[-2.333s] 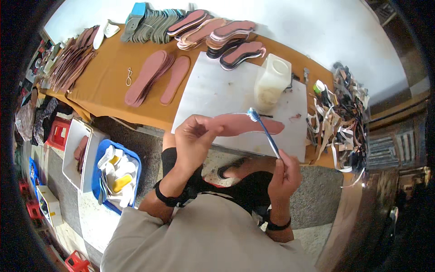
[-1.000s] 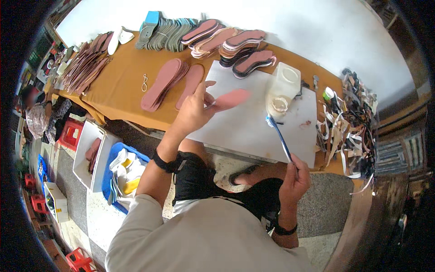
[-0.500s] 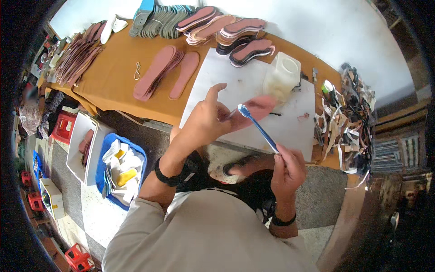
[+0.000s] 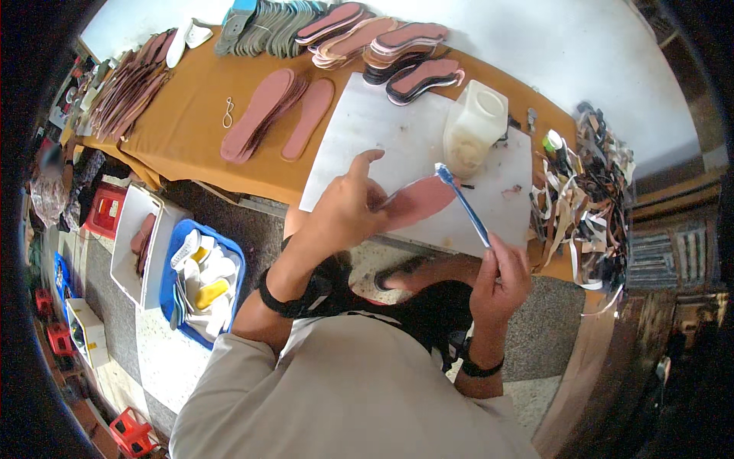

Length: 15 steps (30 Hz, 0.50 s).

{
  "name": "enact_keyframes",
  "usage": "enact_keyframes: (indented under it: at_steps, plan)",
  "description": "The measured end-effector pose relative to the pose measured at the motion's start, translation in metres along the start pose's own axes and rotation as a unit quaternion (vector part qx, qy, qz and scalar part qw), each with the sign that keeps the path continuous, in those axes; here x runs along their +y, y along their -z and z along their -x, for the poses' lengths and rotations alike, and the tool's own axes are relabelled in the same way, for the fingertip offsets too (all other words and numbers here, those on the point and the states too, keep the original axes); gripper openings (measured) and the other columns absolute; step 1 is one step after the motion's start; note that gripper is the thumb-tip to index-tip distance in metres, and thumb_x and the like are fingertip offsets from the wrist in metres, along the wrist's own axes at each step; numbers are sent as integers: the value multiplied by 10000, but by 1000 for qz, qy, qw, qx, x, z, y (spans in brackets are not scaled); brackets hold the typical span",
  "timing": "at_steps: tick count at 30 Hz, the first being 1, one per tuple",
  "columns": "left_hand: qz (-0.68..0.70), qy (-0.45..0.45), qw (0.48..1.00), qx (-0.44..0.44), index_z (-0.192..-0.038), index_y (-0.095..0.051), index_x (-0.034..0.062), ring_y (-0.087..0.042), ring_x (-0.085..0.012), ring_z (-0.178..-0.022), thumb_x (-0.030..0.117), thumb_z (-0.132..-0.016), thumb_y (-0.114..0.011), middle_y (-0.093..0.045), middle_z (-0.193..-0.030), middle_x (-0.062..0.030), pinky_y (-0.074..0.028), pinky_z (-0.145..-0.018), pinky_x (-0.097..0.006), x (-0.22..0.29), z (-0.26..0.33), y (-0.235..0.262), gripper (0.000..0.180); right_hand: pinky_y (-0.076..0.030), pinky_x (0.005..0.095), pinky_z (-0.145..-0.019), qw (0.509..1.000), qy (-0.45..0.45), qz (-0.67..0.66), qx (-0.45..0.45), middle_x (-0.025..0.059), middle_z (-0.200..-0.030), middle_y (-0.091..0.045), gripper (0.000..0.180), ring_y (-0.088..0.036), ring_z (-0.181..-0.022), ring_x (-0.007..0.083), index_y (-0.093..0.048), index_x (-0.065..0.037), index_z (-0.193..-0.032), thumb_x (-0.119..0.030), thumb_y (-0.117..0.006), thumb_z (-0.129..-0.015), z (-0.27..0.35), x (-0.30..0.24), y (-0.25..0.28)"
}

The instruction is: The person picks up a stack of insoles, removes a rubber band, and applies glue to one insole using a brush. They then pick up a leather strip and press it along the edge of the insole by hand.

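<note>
My left hand point(image 4: 345, 205) grips the near end of a reddish-pink insole point(image 4: 422, 205), its index finger raised. The insole reaches out to the right over a white board point(image 4: 363, 126). In my right hand point(image 4: 501, 281) is a blue toothbrush point(image 4: 471, 214), held by the handle's end. White paste covers its bristles, which are at the insole's far tip; whether they touch is hard to tell. A cloudy plastic container point(image 4: 480, 115) with a stained neck lies on the board beyond the brush. Left of the board, on brown cloth, are a pile of pink insoles point(image 4: 264, 115) and a separate insole point(image 4: 310, 118).
Stacked insoles point(image 4: 352, 42) line the table's back, with grey ones point(image 4: 279, 30) beside them. A heap of strip scraps point(image 4: 581, 206) covers the right end. On the floor at left stand a blue basket point(image 4: 170, 287) of white pieces and a white bin point(image 4: 126, 252).
The toothbrush has moved rightward from near my left fingers to the insole's far tip. My right hand has shifted right with it; my left hand keeps hold of the insole.
</note>
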<state>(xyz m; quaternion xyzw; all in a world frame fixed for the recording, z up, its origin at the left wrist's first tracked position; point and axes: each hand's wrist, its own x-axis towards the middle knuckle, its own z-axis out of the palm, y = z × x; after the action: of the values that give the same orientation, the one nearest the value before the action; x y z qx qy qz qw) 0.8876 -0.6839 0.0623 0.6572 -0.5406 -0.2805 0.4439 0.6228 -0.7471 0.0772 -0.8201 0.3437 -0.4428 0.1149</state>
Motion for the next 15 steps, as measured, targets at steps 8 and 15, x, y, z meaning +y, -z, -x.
enact_keyframes:
  at_steps: [8,15]
  plan:
    - [9,6,1000,21,-1449,-371,-9,-696,-197,-763,6,-791,-785,-719,-831,-157,-556,-701,-334,2,5,0,778,-490,341,-662,998,-17,-37,-54,149,-827,-664,189,-632,-738,253,-724,43,-1074,11,-639,-907,0,-10,0]
    - [67,63,996,23,-1462,-370,-16,-681,-154,-783,67,-827,-822,-713,-846,-122,-549,-712,-309,-2,16,0,784,-495,372,-723,997,-68,3,29,144,-876,-650,193,-630,-797,278,-715,13,-1107,-48,-614,-953,-4,16,7]
